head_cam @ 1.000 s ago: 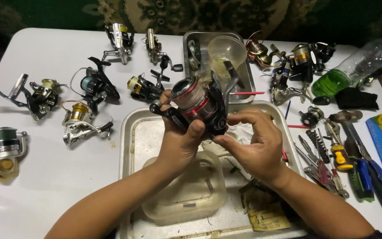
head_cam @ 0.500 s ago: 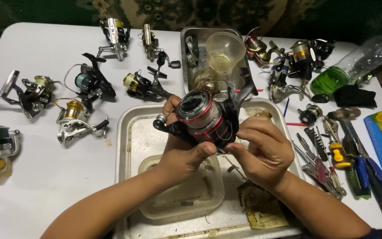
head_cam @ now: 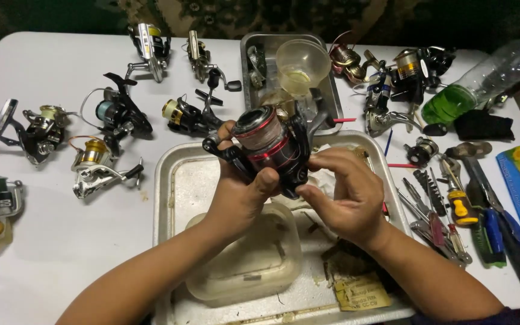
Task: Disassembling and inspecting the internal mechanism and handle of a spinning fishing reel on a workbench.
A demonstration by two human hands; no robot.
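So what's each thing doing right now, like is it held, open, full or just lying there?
Black and red fishing reel: held up in both hands over the metal tray.
Left hand: gripping the reel.
Right hand: fingers touching the reel's side.
Plastic tub: open, lying in the tray.
Plastic bottle: lying down, green liquid inside.
Yellow-handled screwdriver: lying untouched.

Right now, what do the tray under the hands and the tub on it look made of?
Tray: bare metal by its look, dull silvery grey with a rolled rim, stained. Tub: probably plastic, cloudy and translucent, soft-edged.
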